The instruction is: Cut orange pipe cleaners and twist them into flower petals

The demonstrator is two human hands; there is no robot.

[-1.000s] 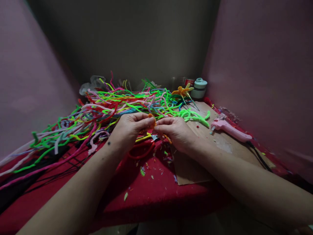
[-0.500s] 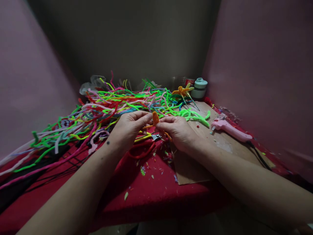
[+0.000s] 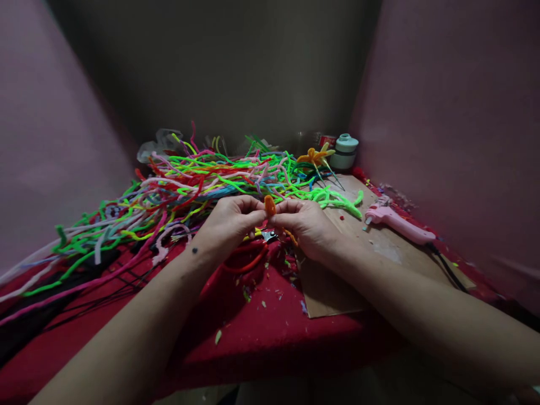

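Note:
An orange pipe cleaner [image 3: 270, 205], bent into a small upright loop, is pinched between my two hands at the middle of the view. My left hand [image 3: 233, 220] grips its base from the left with thumb and fingertips. From the right, my right hand [image 3: 306, 224] pinches it as well, and an orange tail hangs below those fingers. The fingertips of both hands meet or nearly meet, so the join is hidden. Just beneath lie scissors [image 3: 247, 263] with red handles, partly covered by my left hand.
A heap of colourful pipe cleaners [image 3: 219, 174] spreads behind and left. Rightward lie a cardboard sheet [image 3: 333, 292], a pink glue gun [image 3: 399, 223] and bright green pieces [image 3: 337, 201]. Orange and yellow flowers [image 3: 316, 156] stand near a pale jar [image 3: 343, 152]. Scraps dot the red cloth [image 3: 244, 337].
My left hand has shifted slightly right, closer to my right hand. Its fingers now close at the base of the orange loop, and the orange end that pointed left is covered.

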